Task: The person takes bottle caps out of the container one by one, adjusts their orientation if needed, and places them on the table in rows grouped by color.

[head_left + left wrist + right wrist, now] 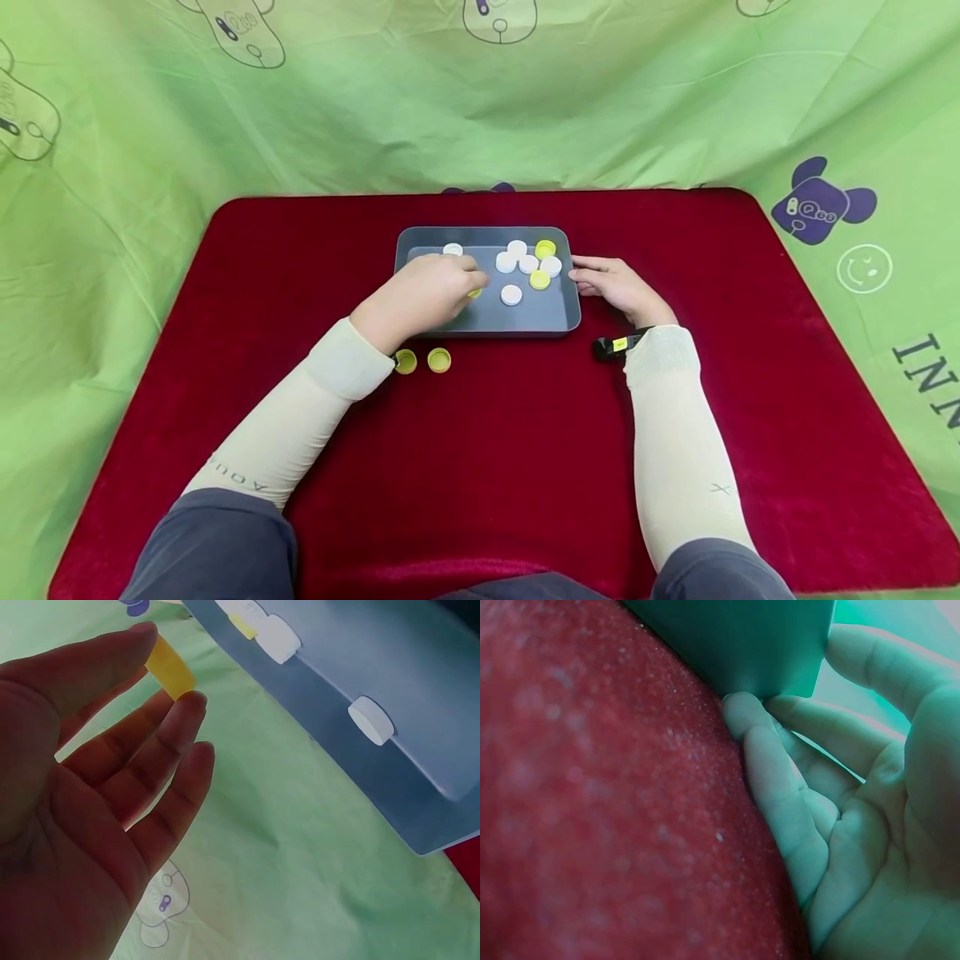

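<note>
A grey rectangular tray point(480, 325) holds several white bottle caps point(511, 295) and yellow bottle caps point(539, 280). Above its left half, my left hand point(427, 292) pinches a yellow bottle cap point(171, 667) between thumb and fingertips. My right hand point(618, 285) holds the tray's right side, the thumb at the rim and other fingers low against the wall in the right wrist view. The left hand partly hides the tray's left end in the head view.
Two yellow caps point(439, 360) lie on the red tablecloth point(495, 450) in front of the tray, one beside the left wrist. A patterned green cloth point(615, 100) hangs behind the table. A black wrist device point(609, 348) sits by the right cuff.
</note>
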Motion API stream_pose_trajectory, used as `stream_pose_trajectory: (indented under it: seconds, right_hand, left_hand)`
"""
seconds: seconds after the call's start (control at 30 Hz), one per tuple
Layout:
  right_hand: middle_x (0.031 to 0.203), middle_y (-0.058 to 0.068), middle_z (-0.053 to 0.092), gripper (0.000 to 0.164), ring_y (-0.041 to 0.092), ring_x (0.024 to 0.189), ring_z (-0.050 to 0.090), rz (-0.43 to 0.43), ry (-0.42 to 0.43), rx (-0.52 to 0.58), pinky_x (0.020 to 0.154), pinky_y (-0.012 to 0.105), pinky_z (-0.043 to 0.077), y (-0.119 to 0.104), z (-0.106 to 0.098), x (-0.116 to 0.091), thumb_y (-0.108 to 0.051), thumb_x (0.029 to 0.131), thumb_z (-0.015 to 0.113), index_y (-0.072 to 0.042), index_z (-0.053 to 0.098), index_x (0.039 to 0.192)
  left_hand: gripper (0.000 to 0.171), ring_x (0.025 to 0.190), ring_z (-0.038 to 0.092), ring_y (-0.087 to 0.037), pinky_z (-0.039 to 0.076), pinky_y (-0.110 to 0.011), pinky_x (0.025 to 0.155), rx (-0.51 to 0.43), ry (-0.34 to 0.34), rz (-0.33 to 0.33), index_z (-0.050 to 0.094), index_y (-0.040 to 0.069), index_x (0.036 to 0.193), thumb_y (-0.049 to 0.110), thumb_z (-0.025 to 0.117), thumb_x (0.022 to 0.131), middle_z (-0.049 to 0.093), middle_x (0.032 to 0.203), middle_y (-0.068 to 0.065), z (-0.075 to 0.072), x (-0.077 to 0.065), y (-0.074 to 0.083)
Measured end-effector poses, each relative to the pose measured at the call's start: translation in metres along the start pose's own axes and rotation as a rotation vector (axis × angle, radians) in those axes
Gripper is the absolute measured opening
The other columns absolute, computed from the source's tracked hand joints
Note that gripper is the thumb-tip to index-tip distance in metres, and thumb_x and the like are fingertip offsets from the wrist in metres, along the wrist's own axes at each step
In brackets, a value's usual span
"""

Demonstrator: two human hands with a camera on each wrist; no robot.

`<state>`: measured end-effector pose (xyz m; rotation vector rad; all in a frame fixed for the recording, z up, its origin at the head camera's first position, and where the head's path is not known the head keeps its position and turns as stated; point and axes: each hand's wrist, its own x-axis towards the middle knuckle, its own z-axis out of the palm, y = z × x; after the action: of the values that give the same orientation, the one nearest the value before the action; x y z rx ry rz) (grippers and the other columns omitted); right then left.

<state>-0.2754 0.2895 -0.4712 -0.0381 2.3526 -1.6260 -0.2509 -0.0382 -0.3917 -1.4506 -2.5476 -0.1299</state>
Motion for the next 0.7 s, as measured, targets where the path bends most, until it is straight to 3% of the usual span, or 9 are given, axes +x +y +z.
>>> stream_pose_trajectory:
  seconds: [0.7]
  right_hand:
    - [0.123,0.016,0.063,0.051,0.016,0.093,0.067,0.004,-0.005,-0.018,0.091,0.032,0.049,0.000,-0.001,-0.002,-0.023,0.097,0.061,-0.007,0.049,0.143]
  left_hand:
    - [0.013,0.062,0.050,-0.019,0.043,-0.033,0.056,0.005,0.026,0.017,0.061,0.011,0.078,0.001,0.066,0.085,0.052,0.074,0.000,0.010,-0.019,0.013]
